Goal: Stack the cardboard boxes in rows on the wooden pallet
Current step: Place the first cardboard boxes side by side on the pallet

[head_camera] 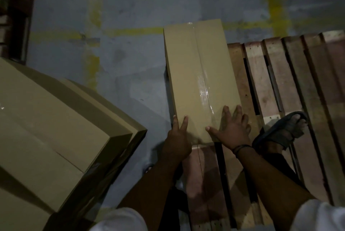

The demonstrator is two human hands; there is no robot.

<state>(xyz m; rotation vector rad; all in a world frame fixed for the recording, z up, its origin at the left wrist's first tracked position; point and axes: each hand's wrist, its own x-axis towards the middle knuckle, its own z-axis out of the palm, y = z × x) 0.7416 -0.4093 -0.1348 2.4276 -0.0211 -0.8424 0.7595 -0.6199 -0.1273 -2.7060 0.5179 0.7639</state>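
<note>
Long cardboard box [197, 74] lies flat on the wooden pallet [298, 81], along the pallet's left edge. Long axis runs away from the person, taped seam up. The far end sticks out past the pallet's far edge, over the floor [130, 59].

Both hands sit at the near end of the box:
- left hand [177, 141] is at the near-left corner with fingers straight. Two fingers lie on the top face and the rest of the hand runs along the left side edge. No curl round the box, so it touches rather than grips.
- right hand [231, 130] lies flat on the top face at the near-right corner. Its fingers are spread and point away from the person, and the thumb points left across the lid. The palm presses down with no grasp. The outer fingers reach the box's right edge, and I can't tell if they hang over it.

The gap between the hands is a bare strip of lid just left of the tape seam.

A dark band [240, 148] is on the right wrist, and white sleeves [119, 219] show at the bottom of the view.

A foot in a grey sandal [280, 130] stands on the pallet slats just right of the right hand, near it but not touching the box.

A stack of cardboard boxes [46, 128] stands off the pallet to the left, well apart from the placed box. The floor is grey with worn yellow lines [130, 32].
</note>
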